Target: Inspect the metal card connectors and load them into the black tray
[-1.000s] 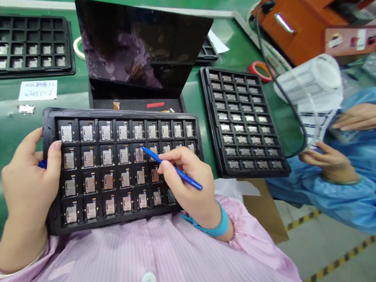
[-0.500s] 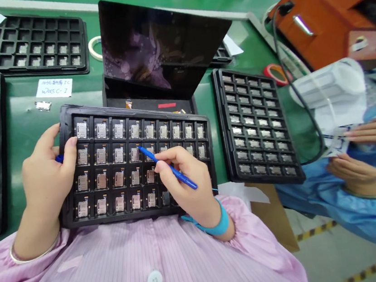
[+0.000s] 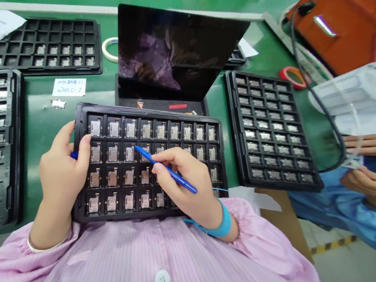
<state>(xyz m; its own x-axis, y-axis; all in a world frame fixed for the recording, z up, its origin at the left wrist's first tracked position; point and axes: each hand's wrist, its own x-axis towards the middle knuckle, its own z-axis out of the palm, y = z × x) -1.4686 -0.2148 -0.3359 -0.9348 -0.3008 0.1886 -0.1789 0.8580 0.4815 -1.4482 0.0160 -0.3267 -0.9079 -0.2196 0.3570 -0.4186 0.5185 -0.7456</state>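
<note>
A black tray (image 3: pixel 81 190) with rows of small silver metal parts lies tilted in front of me. My left hand (image 3: pixel 61 168) grips its left edge, thumb on the rim and fingers round the outside; a bit of something blue shows beside the fingers. My right hand (image 3: pixel 187 180) is closed on a blue pen-like tool (image 3: pixel 179 178) above the tray. The tool's tip is at a metal part (image 3: pixel 129 152) in the second row, third from the left. My right hand and wrist hide some lower right compartments. Behind the tray stands a dark glossy panel (image 3: pixel 177 51).
More part trays (image 3: pixel 238 130) stand at the right and left. A paper label (image 3: pixel 69 87), a loose metal part (image 3: pixel 59 104), white tape (image 3: pixel 108 50) and red tape (image 3: pixel 293 77) lie on the green table. A co-worker's hands (image 3: pixel 374 182) are at the far right, near a black cable.
The view has shifted, so the trays and panel appear further right. The blue tool's tip has moved from the fourth part to the third part in the second row.
</note>
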